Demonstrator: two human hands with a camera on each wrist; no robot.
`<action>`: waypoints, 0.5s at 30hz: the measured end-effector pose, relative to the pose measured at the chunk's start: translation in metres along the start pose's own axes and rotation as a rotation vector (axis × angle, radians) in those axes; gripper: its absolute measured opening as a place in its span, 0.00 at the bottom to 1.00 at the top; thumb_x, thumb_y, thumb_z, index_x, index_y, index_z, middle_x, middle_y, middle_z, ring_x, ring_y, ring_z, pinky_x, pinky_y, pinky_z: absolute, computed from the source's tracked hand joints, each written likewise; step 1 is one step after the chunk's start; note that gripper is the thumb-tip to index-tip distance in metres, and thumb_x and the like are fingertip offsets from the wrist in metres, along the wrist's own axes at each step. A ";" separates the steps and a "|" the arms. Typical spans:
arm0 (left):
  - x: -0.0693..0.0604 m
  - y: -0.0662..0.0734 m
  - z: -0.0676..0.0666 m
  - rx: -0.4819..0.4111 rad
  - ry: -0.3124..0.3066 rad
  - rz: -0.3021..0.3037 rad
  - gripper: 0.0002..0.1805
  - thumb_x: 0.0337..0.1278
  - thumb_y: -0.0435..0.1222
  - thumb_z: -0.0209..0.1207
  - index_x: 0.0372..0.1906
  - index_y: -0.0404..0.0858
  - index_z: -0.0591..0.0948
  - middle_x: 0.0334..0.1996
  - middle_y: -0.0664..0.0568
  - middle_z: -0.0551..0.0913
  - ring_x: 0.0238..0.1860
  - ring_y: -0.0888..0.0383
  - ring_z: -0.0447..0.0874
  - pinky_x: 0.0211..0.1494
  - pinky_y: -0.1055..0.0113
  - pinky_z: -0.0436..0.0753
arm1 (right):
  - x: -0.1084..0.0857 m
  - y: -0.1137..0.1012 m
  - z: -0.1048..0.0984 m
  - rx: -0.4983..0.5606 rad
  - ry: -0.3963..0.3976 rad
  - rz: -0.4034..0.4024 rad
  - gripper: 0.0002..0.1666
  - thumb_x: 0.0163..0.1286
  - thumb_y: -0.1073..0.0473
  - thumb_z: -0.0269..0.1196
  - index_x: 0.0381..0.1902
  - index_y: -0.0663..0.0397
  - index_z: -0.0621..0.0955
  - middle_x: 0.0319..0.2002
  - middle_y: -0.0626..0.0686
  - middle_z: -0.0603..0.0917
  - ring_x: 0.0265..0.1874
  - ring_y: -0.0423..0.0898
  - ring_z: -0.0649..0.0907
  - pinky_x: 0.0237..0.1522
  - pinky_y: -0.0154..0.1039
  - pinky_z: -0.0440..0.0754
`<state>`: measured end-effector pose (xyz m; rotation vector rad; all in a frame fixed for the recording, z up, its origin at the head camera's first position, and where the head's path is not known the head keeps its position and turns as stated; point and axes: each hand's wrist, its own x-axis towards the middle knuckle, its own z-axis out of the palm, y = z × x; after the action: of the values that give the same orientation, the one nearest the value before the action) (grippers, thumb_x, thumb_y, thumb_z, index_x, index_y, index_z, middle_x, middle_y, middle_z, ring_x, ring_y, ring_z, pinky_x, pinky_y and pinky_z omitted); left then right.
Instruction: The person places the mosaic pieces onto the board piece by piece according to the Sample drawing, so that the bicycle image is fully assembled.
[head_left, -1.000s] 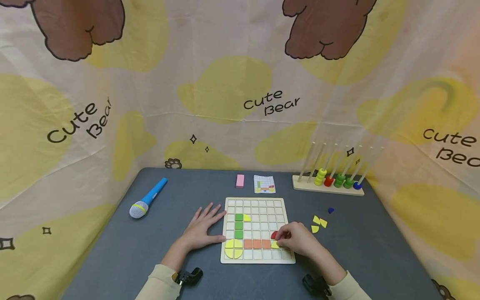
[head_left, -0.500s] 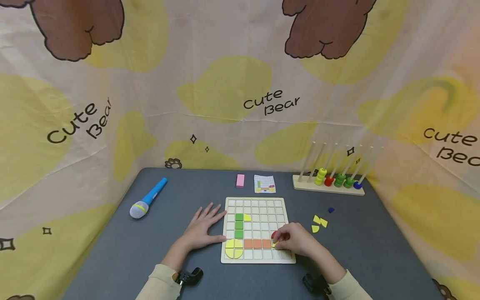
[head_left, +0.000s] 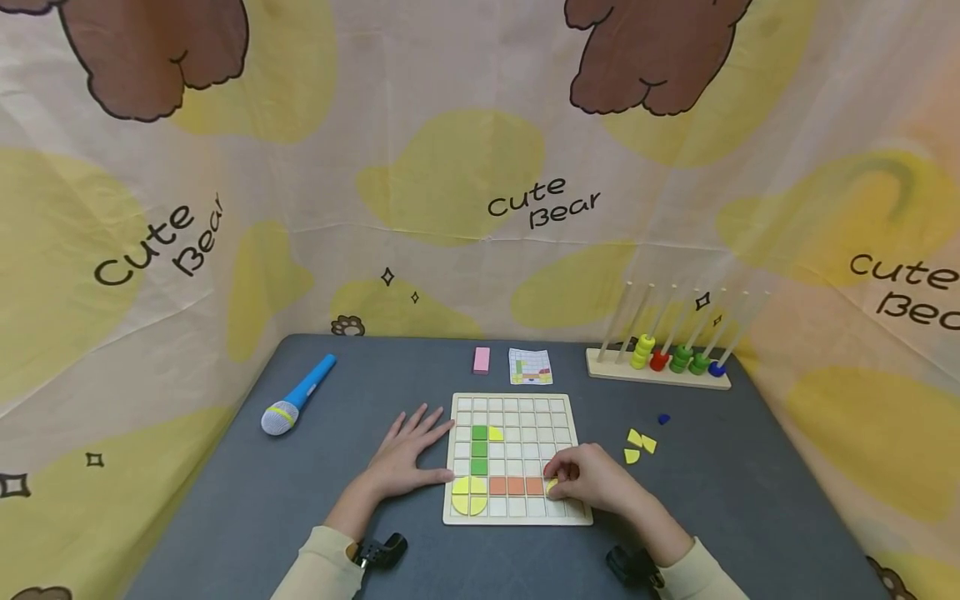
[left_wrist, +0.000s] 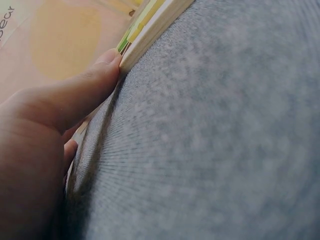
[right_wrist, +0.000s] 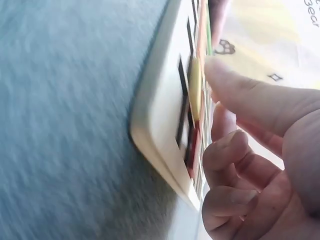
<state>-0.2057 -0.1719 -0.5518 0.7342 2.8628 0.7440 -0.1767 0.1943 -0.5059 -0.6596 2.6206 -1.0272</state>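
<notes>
A square wooden grid board (head_left: 520,518) lies on the table between the hands. My left hand (head_left: 405,462) rests at its left edge with fingers spread, the thumb (left_wrist: 102,70) touching the rim in the left wrist view. My right hand (head_left: 592,482) is over the board's lower right, thumb and curled fingers at a yellow rounded tile (right_wrist: 195,92), which they seem to pinch in its cell. Beside it sits a red tile (right_wrist: 195,145), hidden by the fingers in the head view. Green square tiles (head_left: 479,450), orange square tiles (head_left: 516,486) and yellow quarter-round tiles (head_left: 468,495) fill other cells.
Loose yellow tiles (head_left: 632,457) and a small blue piece (head_left: 663,419) lie right of the board. Behind it are a pink block (head_left: 481,360) and a pattern card (head_left: 530,367). A peg counting rack (head_left: 658,377) stands back right, a toy microphone (head_left: 298,396) lies left.
My right fingers have shifted slightly over the yellow tile and now cover the red tile in the head view. My left hand has stayed in place.
</notes>
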 end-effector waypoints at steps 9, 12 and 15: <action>0.003 -0.002 0.002 0.002 -0.005 -0.003 0.51 0.53 0.69 0.60 0.79 0.55 0.60 0.81 0.54 0.52 0.83 0.47 0.39 0.80 0.40 0.39 | -0.005 0.016 -0.030 -0.043 0.212 0.220 0.08 0.59 0.57 0.76 0.37 0.48 0.88 0.25 0.44 0.80 0.26 0.42 0.75 0.26 0.32 0.75; 0.002 -0.002 0.002 -0.002 0.006 0.004 0.50 0.53 0.69 0.61 0.79 0.55 0.61 0.81 0.53 0.54 0.83 0.46 0.40 0.80 0.39 0.40 | -0.008 0.023 -0.041 -0.041 0.270 0.266 0.09 0.61 0.57 0.75 0.39 0.49 0.88 0.27 0.45 0.81 0.27 0.43 0.76 0.27 0.34 0.77; 0.002 -0.003 0.002 0.001 0.007 0.003 0.50 0.52 0.69 0.61 0.79 0.56 0.61 0.81 0.54 0.53 0.83 0.46 0.40 0.80 0.39 0.39 | -0.013 0.032 -0.051 -0.050 0.315 0.303 0.12 0.63 0.57 0.73 0.43 0.53 0.87 0.29 0.48 0.82 0.27 0.44 0.77 0.26 0.35 0.78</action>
<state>-0.2081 -0.1722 -0.5549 0.7374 2.8687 0.7475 -0.1957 0.2515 -0.4904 -0.1036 2.9005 -1.0433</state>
